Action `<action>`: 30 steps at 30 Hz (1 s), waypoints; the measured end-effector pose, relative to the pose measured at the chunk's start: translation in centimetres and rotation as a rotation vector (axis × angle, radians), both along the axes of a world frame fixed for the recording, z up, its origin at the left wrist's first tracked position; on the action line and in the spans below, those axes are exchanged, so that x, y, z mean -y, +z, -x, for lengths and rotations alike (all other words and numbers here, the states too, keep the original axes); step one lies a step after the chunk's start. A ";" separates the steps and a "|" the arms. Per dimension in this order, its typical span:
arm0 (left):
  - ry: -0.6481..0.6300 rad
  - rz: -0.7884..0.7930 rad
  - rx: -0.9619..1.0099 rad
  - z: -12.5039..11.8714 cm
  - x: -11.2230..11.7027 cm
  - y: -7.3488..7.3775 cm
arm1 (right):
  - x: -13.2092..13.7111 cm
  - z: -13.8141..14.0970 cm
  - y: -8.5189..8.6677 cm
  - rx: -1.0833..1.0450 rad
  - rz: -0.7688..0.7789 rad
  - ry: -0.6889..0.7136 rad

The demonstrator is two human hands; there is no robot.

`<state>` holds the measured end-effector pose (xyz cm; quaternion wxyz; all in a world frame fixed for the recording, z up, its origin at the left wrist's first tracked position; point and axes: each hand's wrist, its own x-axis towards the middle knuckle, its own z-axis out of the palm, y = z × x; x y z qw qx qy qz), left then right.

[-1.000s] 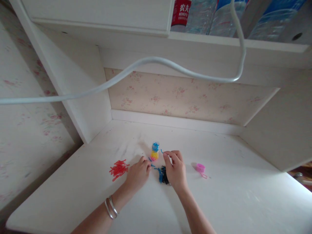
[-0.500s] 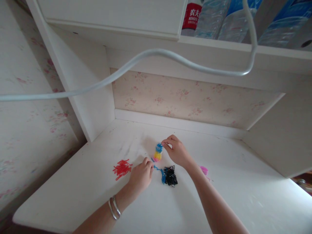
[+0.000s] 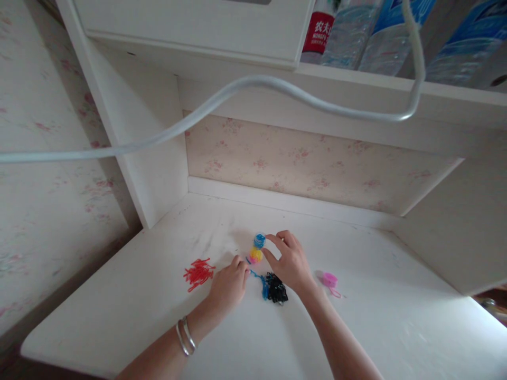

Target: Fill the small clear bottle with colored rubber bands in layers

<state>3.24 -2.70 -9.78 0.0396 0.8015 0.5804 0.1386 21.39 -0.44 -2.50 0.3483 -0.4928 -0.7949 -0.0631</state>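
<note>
A small clear jar [image 3: 257, 248] stands on the white desk [image 3: 368, 338], filled with blue, yellow and pink rubber bands. My right hand [image 3: 290, 262] is just right of the jar, fingers spread and curved toward it, holding nothing I can make out. My left hand [image 3: 229, 284] rests on the desk with its fingers curled, pinching one end of a blue band from the blue bands [image 3: 262, 284]. A heap of black bands [image 3: 277, 288] lies between my hands. A pile of red bands [image 3: 198, 273] lies left of my left hand.
A pink lid [image 3: 330, 279] lies right of my right wrist. A white cable [image 3: 222, 97] hangs across the view above the desk. Water bottles [image 3: 356, 37] stand on the shelf overhead. Side panels close the desk in on the left and right.
My right hand went from the black heap up to the jar's mouth with a blue band, then opened and dropped back beside the jar. My left hand has stayed put.
</note>
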 end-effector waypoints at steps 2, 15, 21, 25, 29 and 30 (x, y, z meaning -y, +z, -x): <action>-0.001 0.001 0.004 0.0 0.0 0.0 | -0.3 0.0 0.0 0.065 -0.021 -0.005; -0.009 -0.003 0.017 0.0 0.1 0.4 | -1.0 -0.1 0.6 0.025 -0.030 0.047; -0.014 0.003 0.024 0.1 0.2 0.6 | -2.1 0.5 1.4 -0.137 0.026 0.071; -0.012 0.005 0.020 0.1 0.3 0.7 | -3.0 0.7 0.9 -0.140 0.067 0.122; -0.009 0.004 0.014 0.1 0.3 0.8 | -3.2 0.4 0.4 -0.144 0.089 0.149; -0.007 0.007 0.012 0.1 0.3 0.8 | -3.2 0.4 0.4 -0.143 0.095 0.156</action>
